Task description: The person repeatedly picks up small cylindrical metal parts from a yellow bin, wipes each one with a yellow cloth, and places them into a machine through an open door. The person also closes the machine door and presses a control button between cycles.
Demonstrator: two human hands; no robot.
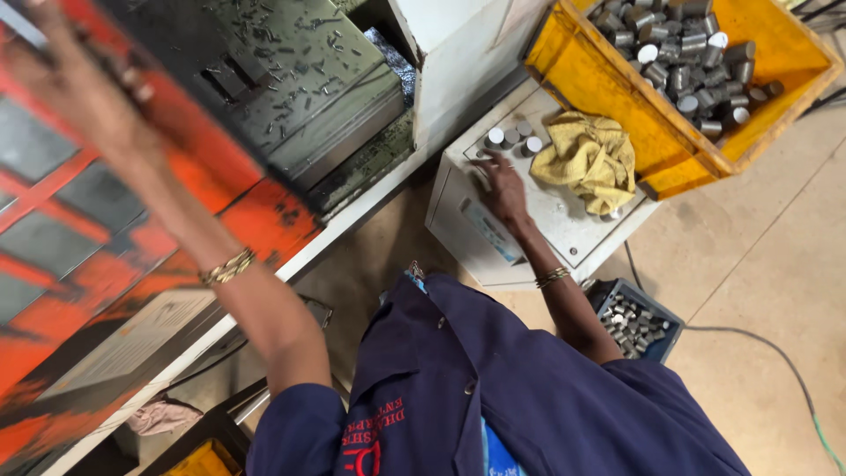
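Below the camera, dark blue work coat (493,388), blue crate of metal slugs (636,323) by the right elbow, right hand (502,187) flat, fingers spread on the grey cabinet top (564,225) just short of four loose metal cylinders (514,139), yellow rag (589,159) beside them, yellow bin (608,88) of cylinders beyond, left hand (75,75) raised against the orange press guard (132,220), blurred, grip unclear.

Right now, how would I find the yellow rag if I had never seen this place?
Find the big yellow crate full of grey metal cylinders. Just below it stands a white cabinet, where the right hand rests. The yellow rag lies crumpled on top, the only soft, wrinkled thing there, beside a few small metal cylinders.
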